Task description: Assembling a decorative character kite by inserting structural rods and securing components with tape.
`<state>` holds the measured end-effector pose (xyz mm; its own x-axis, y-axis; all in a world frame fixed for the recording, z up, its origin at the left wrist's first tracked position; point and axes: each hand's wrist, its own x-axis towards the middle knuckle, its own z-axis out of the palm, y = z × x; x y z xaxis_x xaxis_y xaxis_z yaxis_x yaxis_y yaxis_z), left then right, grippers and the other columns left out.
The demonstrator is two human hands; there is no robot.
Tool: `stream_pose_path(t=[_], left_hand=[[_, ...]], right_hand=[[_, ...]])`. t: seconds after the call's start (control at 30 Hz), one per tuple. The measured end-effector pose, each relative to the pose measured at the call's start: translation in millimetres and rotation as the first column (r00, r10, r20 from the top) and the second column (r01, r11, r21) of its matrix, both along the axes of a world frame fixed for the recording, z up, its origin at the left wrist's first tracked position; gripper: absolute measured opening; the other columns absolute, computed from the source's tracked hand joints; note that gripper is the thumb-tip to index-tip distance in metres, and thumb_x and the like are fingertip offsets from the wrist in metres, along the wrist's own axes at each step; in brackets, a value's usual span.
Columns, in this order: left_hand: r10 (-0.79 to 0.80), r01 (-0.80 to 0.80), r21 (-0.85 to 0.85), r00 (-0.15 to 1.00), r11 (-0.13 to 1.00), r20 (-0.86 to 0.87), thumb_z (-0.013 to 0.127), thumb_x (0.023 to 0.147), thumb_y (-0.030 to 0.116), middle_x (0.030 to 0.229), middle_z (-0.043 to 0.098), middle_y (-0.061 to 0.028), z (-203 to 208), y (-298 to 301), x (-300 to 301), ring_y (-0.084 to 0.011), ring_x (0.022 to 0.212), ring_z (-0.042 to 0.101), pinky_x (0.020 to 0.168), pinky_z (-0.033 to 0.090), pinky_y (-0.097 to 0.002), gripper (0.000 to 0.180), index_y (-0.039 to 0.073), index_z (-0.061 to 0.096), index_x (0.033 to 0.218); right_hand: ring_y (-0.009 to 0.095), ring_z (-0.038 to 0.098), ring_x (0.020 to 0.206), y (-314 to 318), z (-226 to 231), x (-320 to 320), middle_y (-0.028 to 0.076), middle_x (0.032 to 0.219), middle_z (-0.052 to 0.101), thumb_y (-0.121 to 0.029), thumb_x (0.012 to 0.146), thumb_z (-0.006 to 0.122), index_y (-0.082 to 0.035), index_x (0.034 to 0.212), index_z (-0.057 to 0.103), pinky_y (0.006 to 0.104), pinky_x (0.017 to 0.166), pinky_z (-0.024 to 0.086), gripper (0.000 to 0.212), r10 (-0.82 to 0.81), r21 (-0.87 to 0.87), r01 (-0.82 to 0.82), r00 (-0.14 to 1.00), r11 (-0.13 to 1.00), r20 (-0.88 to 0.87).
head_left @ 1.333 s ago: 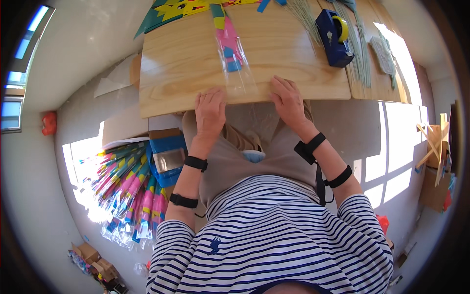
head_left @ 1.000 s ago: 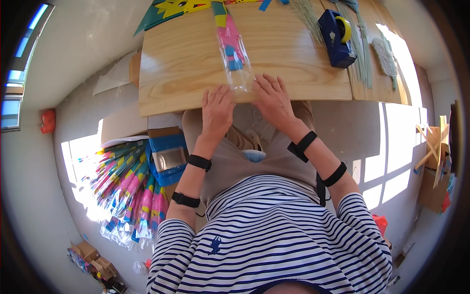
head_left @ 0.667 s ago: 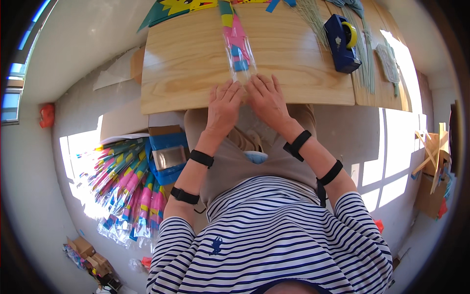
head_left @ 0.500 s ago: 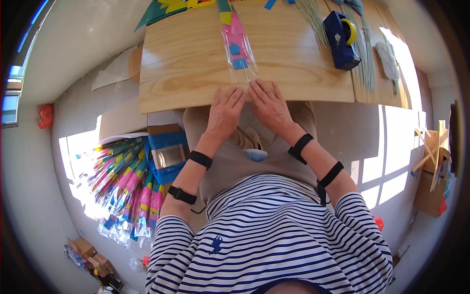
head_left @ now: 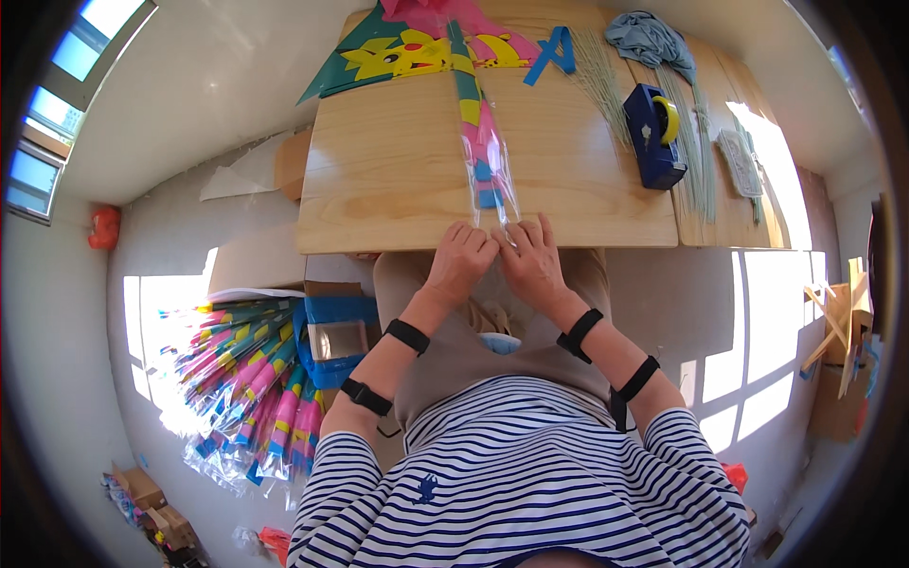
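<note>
A long, narrow clear plastic sleeve [head_left: 499, 180] lies on the wooden table, pointing toward me. Inside it is a folded bundle [head_left: 470, 112] of green, yellow, pink and blue sheet material. My left hand [head_left: 461, 257] is closed at the sleeve's near end, by the table's front edge, with fingers curled on the film. Close beside it, my right hand [head_left: 530, 263] grips the same end, its thumb and fingers bent over the plastic and one finger sticking out. The fingertips are partly hidden, so the exact pinch cannot be made out.
Flat green and pink sheets with a yellow cartoon figure [head_left: 398, 55] lie at the table's far side. A blue strip [head_left: 551, 57], thin sticks [head_left: 598, 80], a blue tape dispenser [head_left: 653, 137] and a clear box [head_left: 739, 163] stand rightward. Many filled sleeves [head_left: 251, 379] lie low on the left.
My fingers have gone from stretched out flat to curled around the sleeve's end. The sleeve has come nearer the table's front edge. The whole view has shifted, showing more of the table's far side.
</note>
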<state>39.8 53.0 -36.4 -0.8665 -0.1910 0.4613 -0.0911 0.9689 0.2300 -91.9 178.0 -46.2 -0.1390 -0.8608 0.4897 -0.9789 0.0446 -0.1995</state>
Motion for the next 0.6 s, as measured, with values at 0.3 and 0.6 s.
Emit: stream_pose_path(t=[0.3,0.6], left_hand=[[0.269,-0.191,0.309,0.935,0.932,-0.233,0.078,0.069,0.001,0.135,0.056,-0.0168,76,-8,31,-0.0378,0.118,0.056,0.101,0.046,-0.0446,0.070,0.002,0.055,0.135],[0.008,0.095,0.232,0.912,0.968,-0.409,0.078,0.072,0.006,0.121,0.067,-0.0160,105,-24,18,-0.0333,0.118,0.060,0.100,0.049,-0.0394,0.048,-0.001,0.067,0.119]], right_hand=[[0.023,0.061,0.081,18,126,13,0.006,0.088,0.063,-0.005,0.074,0.068,-0.001,0.098,0.071,0.0590,0.115,0.034,0.024,0.195,-0.221,-0.199,0.980,0.955,-0.038],[0.021,0.064,0.076,61,227,73,0.007,0.087,0.066,-0.003,0.076,0.071,-0.001,0.094,0.073,0.0695,0.110,0.035,0.019,0.366,-0.233,-0.392,0.919,0.890,-0.150]])
